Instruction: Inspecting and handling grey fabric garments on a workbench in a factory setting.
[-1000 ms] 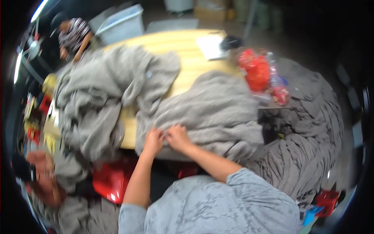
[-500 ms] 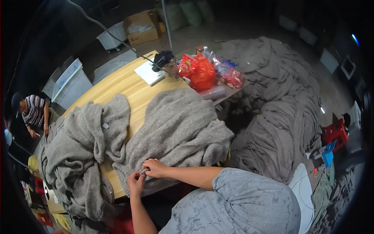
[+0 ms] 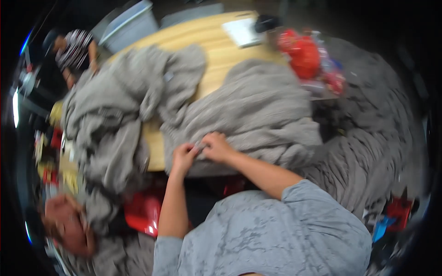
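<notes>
A grey-brown knitted garment point(image 3: 258, 106) lies rumpled across the wooden table point(image 3: 216, 55) in front of me. At its near edge my left hand point(image 3: 185, 156) and my right hand point(image 3: 217, 146) meet, both with fingers closed in a pinch on a small fold of the knit. The picture is blurred, so the fold between the fingertips is hard to make out. To the left, a second heap of the same grey knit point(image 3: 110, 92) covers the table's left side and hangs over its edge, a small pale tag showing on it.
Red plastic bags point(image 3: 304, 55) and a white paper stack point(image 3: 242, 32) sit at the table's far side. A big grey knit pile point(image 3: 363, 152) lies on the right. One person point(image 3: 76, 50) works at far left, another point(image 3: 69, 225) at lower left, near a red stool point(image 3: 143, 211).
The view has swung left and downward, shifting the table up and right in the picture. Both hands still pinch the knit's near edge. A second person has come into view at lower left.
</notes>
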`<state>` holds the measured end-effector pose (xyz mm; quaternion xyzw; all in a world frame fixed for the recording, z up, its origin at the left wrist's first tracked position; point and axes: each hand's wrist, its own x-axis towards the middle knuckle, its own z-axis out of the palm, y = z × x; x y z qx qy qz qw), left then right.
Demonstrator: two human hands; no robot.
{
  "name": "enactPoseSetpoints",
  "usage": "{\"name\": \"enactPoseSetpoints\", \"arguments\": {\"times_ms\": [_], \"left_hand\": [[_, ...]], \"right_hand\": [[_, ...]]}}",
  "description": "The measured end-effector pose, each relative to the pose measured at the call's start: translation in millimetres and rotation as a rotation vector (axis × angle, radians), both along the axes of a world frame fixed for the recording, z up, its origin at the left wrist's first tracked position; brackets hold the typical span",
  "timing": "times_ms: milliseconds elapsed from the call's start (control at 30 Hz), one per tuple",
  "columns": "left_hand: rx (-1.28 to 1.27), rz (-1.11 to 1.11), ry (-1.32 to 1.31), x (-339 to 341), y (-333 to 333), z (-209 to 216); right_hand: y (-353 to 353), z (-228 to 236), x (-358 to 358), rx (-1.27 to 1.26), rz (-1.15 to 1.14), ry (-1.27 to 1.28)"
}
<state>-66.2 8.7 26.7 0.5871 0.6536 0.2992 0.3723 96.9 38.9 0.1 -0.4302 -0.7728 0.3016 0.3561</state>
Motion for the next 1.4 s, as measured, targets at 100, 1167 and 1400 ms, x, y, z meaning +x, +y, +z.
{"name": "enactPoseSetpoints", "arguments": {"times_ms": [100,1167,1400], "left_hand": [[-0.151,0.045,-0.268,-5,1,0],[0.127,-0.101,0.110,5,-16,15],[0.308,-0.200,0.170,3,-19,9]], "right_hand": [[2,3,2,-0.093,0.073,0.005],[1,19,3,-0.166,0.082,-0.086],[13,34,-10,0.028,0.076,-0.163]]}}
